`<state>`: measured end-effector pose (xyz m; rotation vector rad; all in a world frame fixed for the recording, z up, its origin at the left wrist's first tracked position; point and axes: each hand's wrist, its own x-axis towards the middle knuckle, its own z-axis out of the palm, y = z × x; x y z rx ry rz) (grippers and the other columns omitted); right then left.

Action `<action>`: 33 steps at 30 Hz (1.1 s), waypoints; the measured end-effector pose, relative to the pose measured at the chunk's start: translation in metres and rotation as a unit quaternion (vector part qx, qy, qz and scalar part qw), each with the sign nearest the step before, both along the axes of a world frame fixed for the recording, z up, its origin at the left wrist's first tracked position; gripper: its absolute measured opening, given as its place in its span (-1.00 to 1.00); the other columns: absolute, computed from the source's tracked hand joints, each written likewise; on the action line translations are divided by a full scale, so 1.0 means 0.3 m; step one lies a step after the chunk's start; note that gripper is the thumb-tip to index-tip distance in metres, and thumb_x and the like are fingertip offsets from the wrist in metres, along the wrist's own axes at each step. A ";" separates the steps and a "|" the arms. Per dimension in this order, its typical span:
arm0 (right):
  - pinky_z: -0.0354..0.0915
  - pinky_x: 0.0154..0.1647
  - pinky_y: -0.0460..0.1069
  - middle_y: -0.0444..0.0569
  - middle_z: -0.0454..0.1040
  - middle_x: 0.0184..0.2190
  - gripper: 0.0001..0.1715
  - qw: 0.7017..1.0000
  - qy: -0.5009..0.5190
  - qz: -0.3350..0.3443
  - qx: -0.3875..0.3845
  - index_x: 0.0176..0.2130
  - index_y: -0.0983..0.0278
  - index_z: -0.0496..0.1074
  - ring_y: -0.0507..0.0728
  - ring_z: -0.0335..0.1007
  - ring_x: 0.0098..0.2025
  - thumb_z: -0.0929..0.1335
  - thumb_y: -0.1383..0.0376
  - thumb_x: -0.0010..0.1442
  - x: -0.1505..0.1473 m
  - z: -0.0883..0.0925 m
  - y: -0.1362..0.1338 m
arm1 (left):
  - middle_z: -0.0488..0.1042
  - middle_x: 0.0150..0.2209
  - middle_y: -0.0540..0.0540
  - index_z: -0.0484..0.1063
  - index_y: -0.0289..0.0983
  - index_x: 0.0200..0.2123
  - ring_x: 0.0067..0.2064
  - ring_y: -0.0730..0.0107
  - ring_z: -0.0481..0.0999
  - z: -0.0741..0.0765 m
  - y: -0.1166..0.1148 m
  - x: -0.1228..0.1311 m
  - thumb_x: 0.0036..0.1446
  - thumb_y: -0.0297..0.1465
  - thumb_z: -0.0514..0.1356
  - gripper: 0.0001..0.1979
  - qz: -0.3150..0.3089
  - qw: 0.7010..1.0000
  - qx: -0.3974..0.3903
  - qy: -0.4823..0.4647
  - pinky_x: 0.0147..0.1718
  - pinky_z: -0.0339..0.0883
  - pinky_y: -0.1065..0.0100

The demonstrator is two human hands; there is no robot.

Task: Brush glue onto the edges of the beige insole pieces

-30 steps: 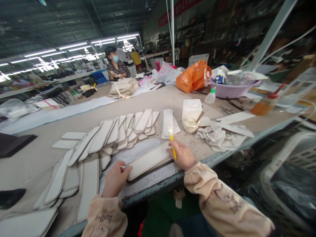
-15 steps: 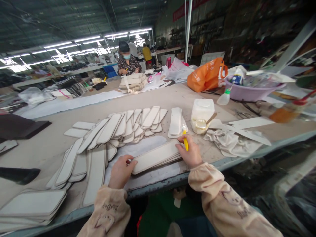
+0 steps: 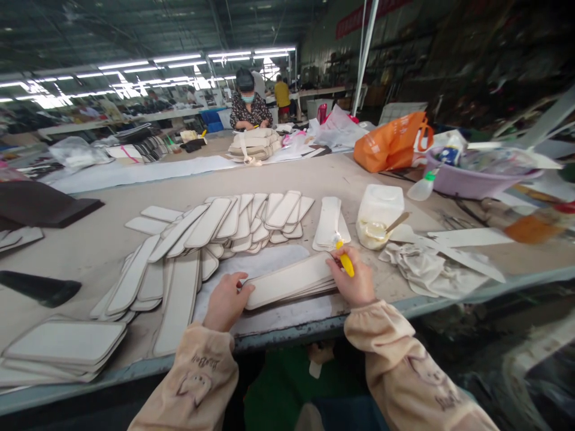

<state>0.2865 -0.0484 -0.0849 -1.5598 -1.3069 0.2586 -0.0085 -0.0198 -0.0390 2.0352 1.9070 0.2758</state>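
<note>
A small stack of long cream panels [image 3: 291,279] lies on a white sheet at the near edge of the table [image 3: 90,251]. My left hand [image 3: 227,301] grips the stack's left end, thumb on top. My right hand [image 3: 353,277] grips its right end and also pinches a yellow-handled brush [image 3: 344,258], bristles pointing up. Behind the stack, several more cream panels [image 3: 211,227] lie fanned in overlapping rows.
A white glue tub [image 3: 378,216] with a stick in it stands right of the panels, beside a crumpled rag [image 3: 420,266]. Another panel stack [image 3: 63,347] sits near left. Farther right are an orange bag [image 3: 390,143] and a purple basin [image 3: 476,179]. A person [image 3: 248,108] works at the far end.
The view has swung left, so everything sits further right in the picture. Both hands stay on the ends of the panel stack, with the brush still in my right hand.
</note>
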 end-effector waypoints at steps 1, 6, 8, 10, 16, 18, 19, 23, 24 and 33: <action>0.38 -0.19 0.05 -0.12 0.50 -0.32 -0.78 1.000 -0.006 0.000 0.002 -0.21 0.18 0.29 0.13 0.50 -0.33 0.36 0.19 0.14 -0.003 0.003 0.000 | 0.45 -0.21 -0.13 0.47 -0.26 -0.05 -0.23 0.30 0.46 -0.001 0.000 -0.001 0.14 -0.24 0.09 -0.64 -0.005 1.000 -0.002 0.000 -0.21 0.28 0.32; 0.39 -0.25 0.03 -0.11 0.50 -0.33 -0.76 0.999 0.029 -0.008 0.014 -0.24 0.19 0.30 0.12 0.49 -0.36 0.39 0.18 0.11 -0.018 0.022 0.001 | 0.41 -0.18 -0.18 0.50 -0.31 -0.07 -0.19 0.26 0.46 0.000 0.008 -0.023 0.12 -0.29 0.12 -0.64 -0.032 0.999 -0.011 -0.025 -0.13 0.31 0.26; 0.40 -0.27 0.02 -0.11 0.51 -0.32 -0.70 0.996 0.080 -0.011 0.024 -0.23 0.19 0.29 0.11 0.50 -0.37 0.43 0.18 0.06 -0.028 0.039 0.001 | 0.41 -0.08 -0.22 0.47 -0.31 -0.02 -0.11 0.22 0.46 0.015 0.019 -0.027 0.10 -0.26 0.14 -0.60 -0.047 0.997 -0.002 -0.063 -0.15 0.34 0.26; 0.42 -0.29 0.01 -0.12 0.52 -0.32 -0.62 0.988 0.143 0.002 0.050 -0.23 0.18 0.28 0.11 0.51 -0.35 0.47 0.18 0.01 -0.041 0.067 -0.002 | 0.36 0.07 -0.24 0.41 -0.29 0.05 0.04 0.15 0.41 0.043 0.033 -0.014 0.10 -0.19 0.14 -0.52 -0.070 0.990 0.018 -0.121 -0.16 0.36 0.27; 0.42 -0.29 -0.05 -0.12 0.53 -0.33 -0.54 0.947 0.285 0.060 0.133 -0.25 0.18 0.23 0.07 0.52 -0.29 0.52 0.24 -0.04 -0.083 0.211 -0.028 | 0.43 0.08 -0.18 0.41 -0.28 0.04 0.09 0.13 0.38 0.134 0.068 0.110 0.12 -0.15 0.15 -0.52 -0.211 0.942 -0.057 -0.254 -0.12 0.31 0.32; 0.42 -0.25 -0.05 -0.14 0.53 -0.34 -0.52 0.935 0.311 0.064 0.157 -0.25 0.17 0.22 0.05 0.51 -0.29 0.53 0.27 -0.05 -0.084 0.253 -0.033 | 0.52 -0.22 -0.09 0.49 -0.29 -0.22 -0.17 0.28 0.47 0.146 0.068 0.140 0.13 -0.18 0.15 -0.69 -0.255 0.925 -0.088 -0.267 -0.29 0.27 0.39; 0.42 -0.22 -0.05 -0.15 0.53 -0.35 -0.51 0.930 0.321 0.066 0.168 -0.25 0.17 0.21 0.04 0.51 -0.28 0.53 0.28 -0.06 -0.080 0.269 -0.034 | 0.47 -0.39 -0.02 0.47 -0.30 -0.36 -0.31 0.36 0.43 0.148 0.065 0.148 0.13 -0.20 0.16 -0.73 -0.260 0.924 -0.099 -0.264 -0.39 0.21 0.41; 0.41 -0.25 -0.05 -0.17 0.49 -0.37 -0.52 0.923 0.340 0.059 0.172 -0.27 0.16 0.21 0.04 0.49 -0.30 0.53 0.25 -0.06 -0.051 0.282 -0.027 | 0.22 -0.56 0.08 0.33 -0.29 -0.53 -0.48 0.51 0.21 0.143 0.028 0.153 0.09 -0.21 0.18 -0.71 -0.190 0.928 -0.140 -0.289 -0.52 0.01 0.45; 0.41 -0.32 -0.05 -0.17 0.48 -0.37 -0.52 0.925 0.340 0.060 0.159 -0.27 0.16 0.21 0.05 0.47 -0.33 0.53 0.23 -0.06 -0.043 0.275 -0.025 | 0.22 -0.56 0.09 0.33 -0.29 -0.51 -0.48 0.51 0.20 0.137 0.014 0.155 0.09 -0.21 0.18 -0.72 -0.164 0.924 -0.149 -0.313 -0.53 0.01 0.45; 0.12 -0.50 -0.10 -0.28 0.22 -0.56 -0.62 0.957 0.262 -0.003 0.127 -0.33 0.18 0.21 -0.02 0.14 -0.53 0.48 0.23 -0.01 0.004 0.241 -0.020 | 0.39 -0.52 0.03 0.40 -0.31 -0.42 -0.50 0.50 0.32 0.062 -0.138 0.254 0.03 -0.19 0.29 -0.71 -0.070 0.804 -0.287 -0.516 -0.52 0.15 0.46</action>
